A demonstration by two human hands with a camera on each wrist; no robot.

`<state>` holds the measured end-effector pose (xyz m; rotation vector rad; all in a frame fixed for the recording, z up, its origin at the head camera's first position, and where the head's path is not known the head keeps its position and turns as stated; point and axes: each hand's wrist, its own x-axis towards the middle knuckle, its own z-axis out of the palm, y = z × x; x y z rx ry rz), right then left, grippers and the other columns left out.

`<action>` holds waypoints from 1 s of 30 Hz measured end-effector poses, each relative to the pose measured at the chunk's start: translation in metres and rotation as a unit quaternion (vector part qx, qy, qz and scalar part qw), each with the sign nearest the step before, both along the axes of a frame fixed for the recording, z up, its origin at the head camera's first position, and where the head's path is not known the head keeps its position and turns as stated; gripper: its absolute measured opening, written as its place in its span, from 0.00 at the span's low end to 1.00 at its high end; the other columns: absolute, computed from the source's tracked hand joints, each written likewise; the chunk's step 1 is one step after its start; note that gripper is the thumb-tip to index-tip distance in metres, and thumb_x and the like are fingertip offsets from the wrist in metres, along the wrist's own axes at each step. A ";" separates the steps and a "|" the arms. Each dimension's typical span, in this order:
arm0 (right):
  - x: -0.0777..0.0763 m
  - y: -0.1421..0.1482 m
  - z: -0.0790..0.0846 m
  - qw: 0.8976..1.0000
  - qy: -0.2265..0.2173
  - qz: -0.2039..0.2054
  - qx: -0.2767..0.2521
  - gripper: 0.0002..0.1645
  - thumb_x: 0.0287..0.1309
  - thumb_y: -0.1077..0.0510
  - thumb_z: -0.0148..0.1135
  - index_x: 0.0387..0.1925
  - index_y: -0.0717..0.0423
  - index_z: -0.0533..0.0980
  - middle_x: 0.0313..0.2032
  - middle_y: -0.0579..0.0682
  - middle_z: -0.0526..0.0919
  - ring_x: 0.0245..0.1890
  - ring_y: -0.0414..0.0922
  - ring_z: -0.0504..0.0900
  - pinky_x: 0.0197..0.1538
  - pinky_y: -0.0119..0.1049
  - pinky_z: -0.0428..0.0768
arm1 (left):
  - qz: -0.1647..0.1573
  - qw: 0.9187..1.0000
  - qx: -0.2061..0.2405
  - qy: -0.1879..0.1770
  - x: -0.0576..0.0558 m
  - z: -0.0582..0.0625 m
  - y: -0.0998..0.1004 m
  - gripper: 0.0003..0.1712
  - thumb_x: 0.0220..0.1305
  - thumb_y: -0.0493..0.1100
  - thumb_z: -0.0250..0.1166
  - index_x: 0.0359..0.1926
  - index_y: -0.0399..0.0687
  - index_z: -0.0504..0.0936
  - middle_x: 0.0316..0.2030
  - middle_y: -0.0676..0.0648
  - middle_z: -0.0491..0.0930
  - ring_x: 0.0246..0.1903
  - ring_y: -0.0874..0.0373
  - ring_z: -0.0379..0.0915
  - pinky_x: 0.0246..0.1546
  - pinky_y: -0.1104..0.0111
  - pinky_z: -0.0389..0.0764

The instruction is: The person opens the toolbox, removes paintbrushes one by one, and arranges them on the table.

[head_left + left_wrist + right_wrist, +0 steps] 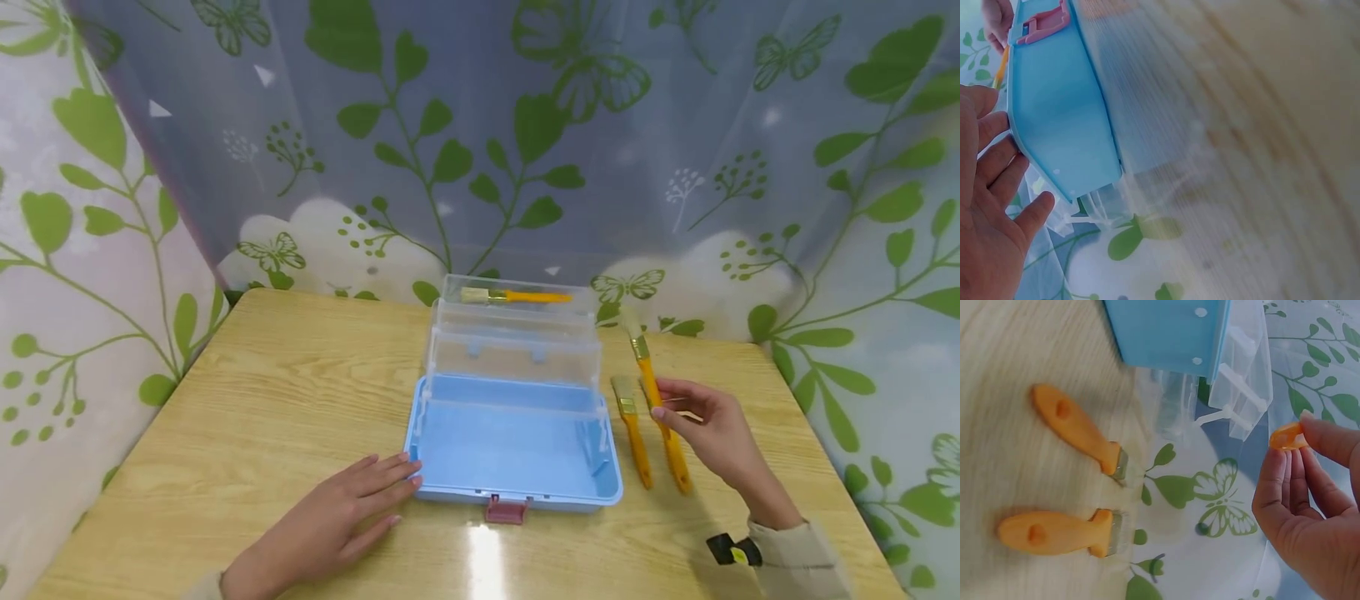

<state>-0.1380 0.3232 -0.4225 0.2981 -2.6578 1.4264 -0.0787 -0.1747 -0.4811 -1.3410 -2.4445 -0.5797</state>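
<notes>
A blue storage box (510, 450) with raised clear tiers (517, 358) stands on the table. My left hand (330, 517) has its straight fingers against the box's front left corner; the left wrist view shows the fingertips at its rim. Between thumb and fingers, my right hand (712, 429) pinches a paintbrush (647, 367) by its orange handle, bristles pointing away, held above the table right of the box. Another paintbrush (633, 437) lies beside the box, and a further paintbrush (678, 471) is partly hidden beneath the held one. One more paintbrush (532, 297) rests in the top tier.
The wooden table (315, 367) carries everything. A pink latch (505, 510) hangs at the box's front. Behind and at both sides hangs leaf-patterned fabric (480, 167). A black strap piece (733, 550) is at the right cuff.
</notes>
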 end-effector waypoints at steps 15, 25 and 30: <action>0.013 0.010 -0.025 0.997 0.013 -0.059 -0.044 0.21 0.65 0.67 0.66 0.57 0.74 0.77 0.45 0.25 0.81 0.41 0.26 0.82 0.41 0.21 0.84 | 0.005 1.000 -0.004 0.008 0.001 -0.002 -0.001 0.26 0.79 0.50 0.54 0.71 0.46 0.74 0.71 0.47 0.71 0.70 0.52 0.68 0.79 0.69 0.45; 0.014 0.021 -0.038 0.994 0.023 -0.098 -0.053 0.22 0.64 0.68 0.67 0.57 0.74 0.77 0.45 0.23 0.80 0.40 0.26 0.83 0.42 0.19 0.83 | 0.001 1.000 -0.004 -0.001 -0.003 0.001 0.002 0.26 0.77 0.48 0.57 0.71 0.47 0.73 0.71 0.45 0.71 0.70 0.51 0.68 0.79 0.71 0.44; 0.014 0.024 -0.044 0.993 0.006 -0.107 -0.058 0.24 0.64 0.65 0.68 0.59 0.72 0.77 0.43 0.23 0.81 0.40 0.27 0.83 0.42 0.20 0.83 | 0.000 1.000 -0.001 0.017 -0.001 0.001 0.002 0.26 0.76 0.47 0.60 0.70 0.44 0.75 0.70 0.45 0.73 0.69 0.51 0.70 0.79 0.72 0.43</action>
